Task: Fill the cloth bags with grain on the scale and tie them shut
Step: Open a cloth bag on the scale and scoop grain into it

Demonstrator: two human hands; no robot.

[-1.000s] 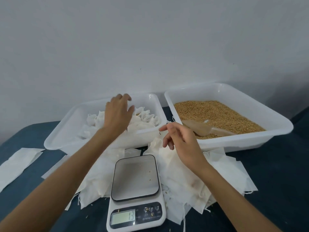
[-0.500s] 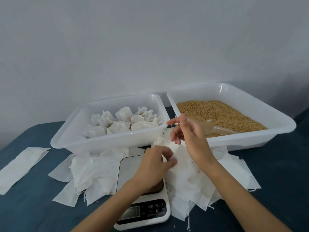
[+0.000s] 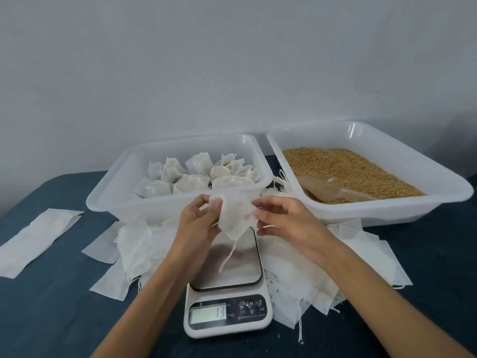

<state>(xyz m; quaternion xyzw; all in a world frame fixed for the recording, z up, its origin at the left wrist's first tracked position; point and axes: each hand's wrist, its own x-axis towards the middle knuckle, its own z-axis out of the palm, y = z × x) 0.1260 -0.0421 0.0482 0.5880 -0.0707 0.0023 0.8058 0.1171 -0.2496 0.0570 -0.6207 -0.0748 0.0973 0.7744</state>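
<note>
A plain grey wall point(image 3: 232, 60) fills the view from nine to three o'clock, behind a bench point(image 3: 51, 319) with a dark blue top.

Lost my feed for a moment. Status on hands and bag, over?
Left hand and right hand both pinching one empty cloth bag above the scale. Scoop lying in the grain. Nothing in the way.
</note>
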